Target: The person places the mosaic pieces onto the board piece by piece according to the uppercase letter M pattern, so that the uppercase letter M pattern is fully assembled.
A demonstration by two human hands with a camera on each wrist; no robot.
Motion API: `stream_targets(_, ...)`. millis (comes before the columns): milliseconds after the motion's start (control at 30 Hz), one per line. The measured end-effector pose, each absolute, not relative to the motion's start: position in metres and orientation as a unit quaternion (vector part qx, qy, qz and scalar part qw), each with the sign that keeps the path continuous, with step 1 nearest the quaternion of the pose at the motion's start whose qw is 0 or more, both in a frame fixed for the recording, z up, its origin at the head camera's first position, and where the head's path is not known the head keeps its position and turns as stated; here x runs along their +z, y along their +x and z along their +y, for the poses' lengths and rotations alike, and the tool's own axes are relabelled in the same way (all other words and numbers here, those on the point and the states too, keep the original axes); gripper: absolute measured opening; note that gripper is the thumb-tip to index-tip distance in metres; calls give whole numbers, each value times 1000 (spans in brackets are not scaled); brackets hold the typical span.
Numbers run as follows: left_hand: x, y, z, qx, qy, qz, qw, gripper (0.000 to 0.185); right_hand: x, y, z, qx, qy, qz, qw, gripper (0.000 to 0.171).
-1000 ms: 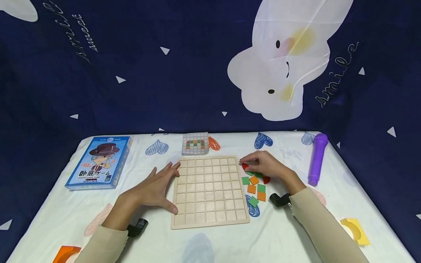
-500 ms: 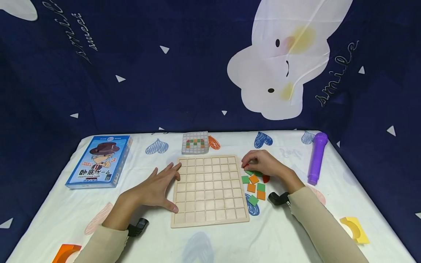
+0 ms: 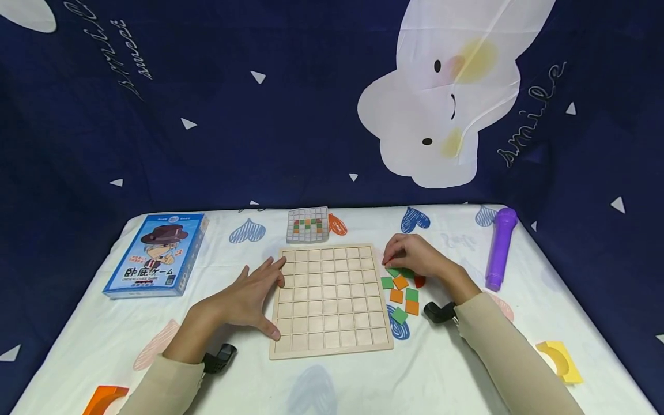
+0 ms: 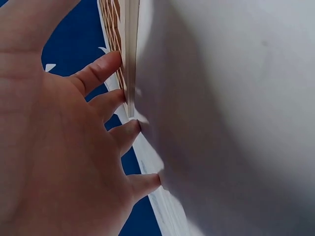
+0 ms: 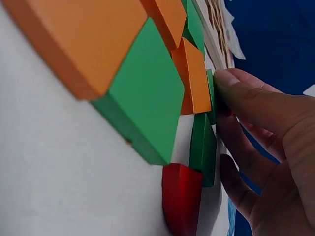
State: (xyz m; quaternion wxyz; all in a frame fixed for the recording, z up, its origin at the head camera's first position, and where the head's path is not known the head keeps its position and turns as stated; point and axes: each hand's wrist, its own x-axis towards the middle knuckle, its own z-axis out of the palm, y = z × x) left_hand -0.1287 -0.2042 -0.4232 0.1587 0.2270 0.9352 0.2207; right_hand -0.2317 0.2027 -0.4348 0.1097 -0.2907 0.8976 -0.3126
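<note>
Left hand (image 3: 248, 300) flat, fingers spread, against wooden grid board (image 3: 329, 300) left edge (centre frame). Right hand (image 3: 417, 258) curled over coloured tiles (image 3: 400, 295); grip unclear.

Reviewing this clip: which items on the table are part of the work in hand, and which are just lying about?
In use:
wooden grid board, steadied by the left hand
coloured tiles, picked at by the right hand
small pattern grid, probably the reference

Lying about:
blue game box
purple microphone toy
yellow curved block
orange curved block
</note>
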Motion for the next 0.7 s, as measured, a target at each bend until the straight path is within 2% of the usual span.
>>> stream_targets(200,-424,-128,-204,230,226,932,163,92,-433,-231,202,-318,-288,898,100,5)
stream_targets(500,-425,-127,-204,243,225,928,172,97,-429,-230,199,-342,-276,895,77,14)
stream_targets(700,-424,-128,-204,241,224,929,171,93,-425,-227,191,-359,-278,888,75,15)
